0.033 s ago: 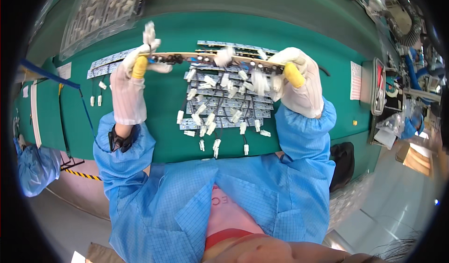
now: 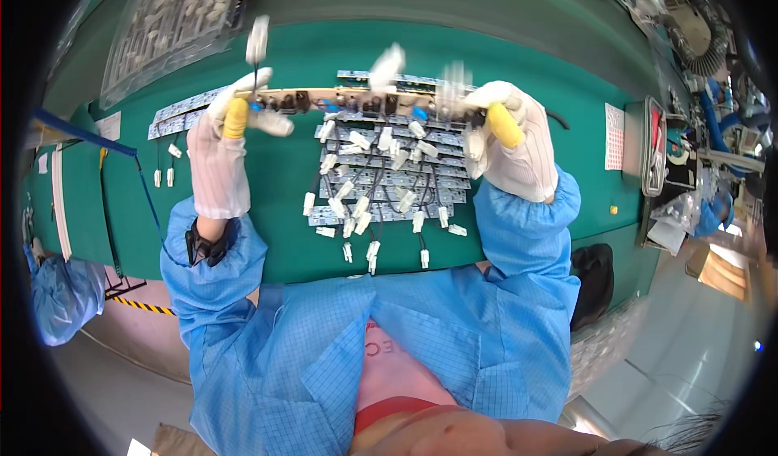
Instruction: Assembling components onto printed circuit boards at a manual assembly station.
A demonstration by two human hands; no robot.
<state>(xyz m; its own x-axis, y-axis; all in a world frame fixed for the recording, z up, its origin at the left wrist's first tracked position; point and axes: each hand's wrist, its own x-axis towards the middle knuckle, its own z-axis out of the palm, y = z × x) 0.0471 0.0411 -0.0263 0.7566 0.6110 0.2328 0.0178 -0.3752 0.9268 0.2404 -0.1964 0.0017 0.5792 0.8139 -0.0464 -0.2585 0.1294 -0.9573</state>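
My left hand (image 2: pixel 228 128) and my right hand (image 2: pixel 512 136) both wear white gloves with a yellow cover on the thumb. Between them they grip a long, narrow circuit board (image 2: pixel 356 102) by its two ends, raised over the bench and seen almost edge-on. Small dark and blue components line its side. White plug connectors (image 2: pixel 387 67) on its leads swing above it, blurred. Under and nearer than the held board lie stacked rows of similar circuit boards (image 2: pixel 397 182), their black leads and white connectors trailing toward me. Parts of my fingers are hidden behind the board's ends.
More boards (image 2: pixel 182 115) lie at the left on the green mat (image 2: pixel 284 237). At the far left sits a clear plastic-wrapped pack of connectors (image 2: pixel 174 30). A blue cord (image 2: pixel 150 188) runs by my left sleeve. A metal tray (image 2: pixel 653 148) stands at the right edge.
The held board has turned slightly, so more of its component side shows. Its dangling white connectors have swung upward. Both hands keep their grip, almost in place.
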